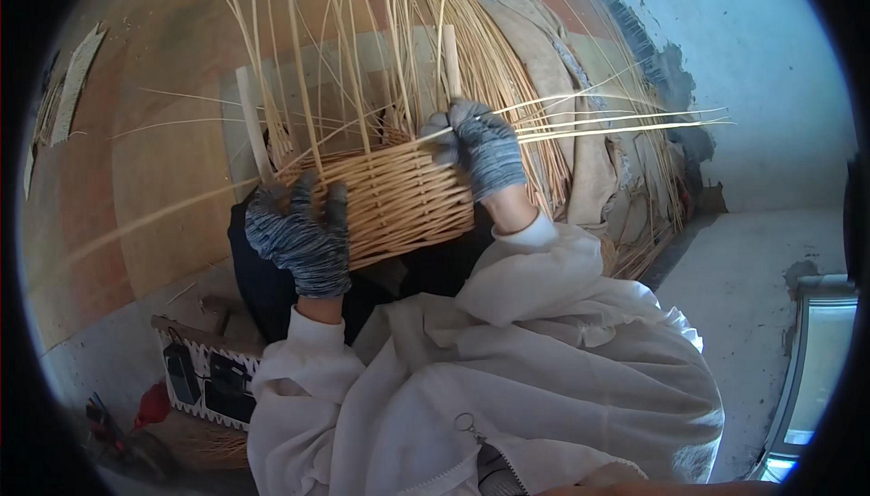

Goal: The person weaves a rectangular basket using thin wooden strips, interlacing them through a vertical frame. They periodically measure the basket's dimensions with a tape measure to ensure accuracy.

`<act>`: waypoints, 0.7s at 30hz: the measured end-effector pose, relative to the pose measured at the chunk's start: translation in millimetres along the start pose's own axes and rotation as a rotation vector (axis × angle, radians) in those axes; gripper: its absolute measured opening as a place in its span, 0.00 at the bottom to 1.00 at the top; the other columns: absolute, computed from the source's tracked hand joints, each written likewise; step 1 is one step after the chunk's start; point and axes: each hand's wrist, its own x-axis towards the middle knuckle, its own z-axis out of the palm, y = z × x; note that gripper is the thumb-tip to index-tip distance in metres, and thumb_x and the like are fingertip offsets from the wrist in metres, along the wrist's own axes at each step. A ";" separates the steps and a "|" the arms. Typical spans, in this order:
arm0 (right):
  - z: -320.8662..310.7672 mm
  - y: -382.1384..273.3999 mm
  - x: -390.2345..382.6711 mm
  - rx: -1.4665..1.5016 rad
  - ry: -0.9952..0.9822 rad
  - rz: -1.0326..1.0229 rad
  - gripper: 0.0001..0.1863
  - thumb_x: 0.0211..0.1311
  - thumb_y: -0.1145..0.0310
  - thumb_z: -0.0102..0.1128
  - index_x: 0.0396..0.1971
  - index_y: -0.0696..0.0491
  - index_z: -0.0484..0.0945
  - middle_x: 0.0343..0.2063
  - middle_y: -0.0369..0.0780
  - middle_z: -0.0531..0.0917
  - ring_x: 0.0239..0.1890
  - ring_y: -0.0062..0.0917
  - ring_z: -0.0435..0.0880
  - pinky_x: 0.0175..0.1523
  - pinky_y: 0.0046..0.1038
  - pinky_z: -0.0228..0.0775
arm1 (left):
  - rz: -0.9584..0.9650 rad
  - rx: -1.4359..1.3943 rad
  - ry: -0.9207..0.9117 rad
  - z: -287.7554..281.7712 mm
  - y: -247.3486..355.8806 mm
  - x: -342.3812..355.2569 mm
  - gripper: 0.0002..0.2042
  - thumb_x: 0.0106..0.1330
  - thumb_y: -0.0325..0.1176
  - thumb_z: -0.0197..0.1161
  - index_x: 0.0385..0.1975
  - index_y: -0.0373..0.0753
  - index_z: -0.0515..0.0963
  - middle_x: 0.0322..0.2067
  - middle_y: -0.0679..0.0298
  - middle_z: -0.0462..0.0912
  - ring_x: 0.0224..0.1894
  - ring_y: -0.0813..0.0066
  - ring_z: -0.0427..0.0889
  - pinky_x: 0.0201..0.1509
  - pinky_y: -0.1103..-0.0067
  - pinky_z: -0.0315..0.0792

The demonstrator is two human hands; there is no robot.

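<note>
A partly woven wicker basket (403, 201) lies in front of my body, its side wall of tan rods facing me and long upright rods rising from its far edge. My left hand (304, 235), in a grey knitted glove, grips the basket's left end, with fingers at its upper edge. At the right end of that edge, my right hand (485, 147), gloved alike, is closed on a wicker rod (419, 142). Several thin rods (625, 120) stick out to the right past this hand. Its fingertips are slightly blurred.
Flat pale wooden stakes (254, 124) stand at the basket's corners. A big bundle of loose rods (503, 65) lies beyond it on brown cloth (589, 165). Lower left are a rack holding dark devices (204, 378) and a red object (152, 405). A pale wall (770, 115) bounds the right.
</note>
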 end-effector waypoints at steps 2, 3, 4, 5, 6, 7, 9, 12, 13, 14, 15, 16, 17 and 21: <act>-3.2 -9.6 9.7 -0.114 -0.041 -0.059 0.06 0.58 0.73 0.51 0.34 0.57 0.69 0.23 0.42 0.76 0.23 0.28 0.78 0.22 0.25 0.71 | 0.464 0.273 -0.073 13.1 15.6 1.8 0.26 0.48 0.53 0.62 0.46 0.48 0.73 0.38 0.53 0.72 0.46 0.60 0.69 0.56 0.61 0.56; 7.9 -16.9 19.8 -0.353 -0.058 -0.020 0.10 0.57 0.71 0.52 0.37 0.59 0.68 0.28 0.43 0.77 0.29 0.30 0.79 0.28 0.25 0.73 | 0.394 0.461 -0.321 20.9 23.4 2.6 0.27 0.49 0.56 0.59 0.48 0.50 0.71 0.39 0.54 0.72 0.47 0.61 0.69 0.58 0.60 0.52; 23.2 -27.3 34.0 -0.590 -0.060 -0.011 0.14 0.57 0.70 0.54 0.40 0.61 0.67 0.33 0.45 0.78 0.35 0.31 0.80 0.34 0.24 0.75 | 0.280 0.596 -0.511 30.8 33.0 0.7 0.29 0.50 0.59 0.56 0.50 0.52 0.70 0.39 0.54 0.72 0.48 0.61 0.69 0.60 0.58 0.49; 43.1 -37.7 53.9 -1.084 -0.203 -0.442 0.18 0.55 0.71 0.54 0.45 0.61 0.66 0.33 0.44 0.77 0.35 0.28 0.80 0.36 0.23 0.74 | 0.213 0.692 -0.649 40.7 41.3 -0.5 0.30 0.50 0.62 0.53 0.52 0.53 0.68 0.40 0.54 0.72 0.49 0.61 0.69 0.62 0.56 0.45; 61.0 -44.9 62.1 -1.610 -0.180 -0.802 0.22 0.54 0.72 0.55 0.50 0.61 0.64 0.34 0.42 0.77 0.36 0.26 0.80 0.38 0.21 0.73 | 0.101 0.756 -0.731 47.1 46.3 0.9 0.33 0.50 0.67 0.47 0.54 0.56 0.66 0.43 0.53 0.71 0.52 0.59 0.67 0.62 0.53 0.37; 72.2 -51.3 65.9 -1.558 -0.153 -0.840 0.24 0.53 0.73 0.55 0.52 0.61 0.62 0.32 0.41 0.77 0.36 0.24 0.79 0.39 0.20 0.73 | 0.058 0.819 -0.781 52.6 51.1 -0.6 0.33 0.50 0.66 0.47 0.54 0.56 0.66 0.43 0.53 0.71 0.52 0.59 0.66 0.62 0.52 0.37; 77.8 -58.8 55.2 -1.505 0.034 -0.723 0.29 0.52 0.75 0.55 0.56 0.60 0.59 0.30 0.39 0.77 0.35 0.19 0.79 0.39 0.19 0.72 | 0.080 0.880 -0.713 60.4 55.1 -1.5 0.32 0.50 0.66 0.47 0.54 0.56 0.67 0.44 0.52 0.70 0.53 0.58 0.65 0.62 0.52 0.38; 24.3 -62.2 -13.1 -0.510 0.191 -0.208 0.28 0.53 0.74 0.55 0.55 0.58 0.60 0.31 0.39 0.79 0.33 0.19 0.78 0.37 0.17 0.71 | 0.088 0.732 -0.559 53.9 53.5 -6.1 0.25 0.52 0.59 0.53 0.44 0.50 0.75 0.42 0.50 0.71 0.50 0.53 0.66 0.62 0.56 0.42; 3.2 -59.9 -35.8 -0.336 0.239 -0.062 0.24 0.58 0.68 0.52 0.54 0.57 0.62 0.34 0.42 0.77 0.32 0.25 0.79 0.23 0.21 0.73 | 0.186 0.645 -0.463 46.5 50.1 -6.0 0.23 0.53 0.56 0.54 0.44 0.49 0.76 0.43 0.50 0.70 0.50 0.53 0.66 0.61 0.57 0.44; -21.5 -63.5 -54.6 -0.349 0.207 -0.044 0.23 0.58 0.66 0.52 0.53 0.58 0.63 0.35 0.43 0.77 0.33 0.25 0.80 0.22 0.21 0.74 | 0.256 0.579 -0.413 36.5 47.5 -6.6 0.21 0.54 0.54 0.55 0.43 0.48 0.76 0.44 0.50 0.69 0.50 0.53 0.66 0.61 0.58 0.45; -39.8 -65.5 -70.1 -0.373 0.233 -0.037 0.23 0.59 0.64 0.52 0.52 0.58 0.63 0.36 0.44 0.78 0.34 0.26 0.80 0.21 0.21 0.75 | 0.304 0.519 -0.430 28.7 43.3 -6.3 0.19 0.55 0.51 0.55 0.42 0.48 0.77 0.44 0.50 0.69 0.50 0.52 0.65 0.61 0.59 0.46; -53.5 -67.0 -80.3 -0.433 0.153 -0.089 0.24 0.59 0.63 0.52 0.52 0.59 0.63 0.37 0.45 0.78 0.34 0.27 0.80 0.22 0.21 0.76 | 0.404 0.277 -0.219 12.5 37.1 -5.6 0.16 0.56 0.40 0.60 0.42 0.41 0.75 0.47 0.52 0.67 0.46 0.55 0.68 0.58 0.64 0.56; -55.9 -68.1 -84.6 -0.482 0.148 -0.180 0.24 0.59 0.62 0.53 0.51 0.59 0.64 0.38 0.45 0.78 0.35 0.28 0.81 0.23 0.20 0.76 | 0.231 0.156 -0.134 -1.4 29.8 -5.1 0.16 0.55 0.37 0.60 0.42 0.39 0.75 0.46 0.52 0.67 0.46 0.56 0.69 0.57 0.66 0.58; 18.8 -61.3 -46.7 -0.742 -0.318 -0.452 0.12 0.55 0.72 0.53 0.39 0.58 0.75 0.34 0.41 0.80 0.36 0.24 0.80 0.38 0.19 0.74 | 0.112 0.205 -0.140 -31.5 -5.0 -1.8 0.17 0.53 0.26 0.62 0.43 0.30 0.71 0.42 0.53 0.72 0.44 0.65 0.73 0.48 0.76 0.69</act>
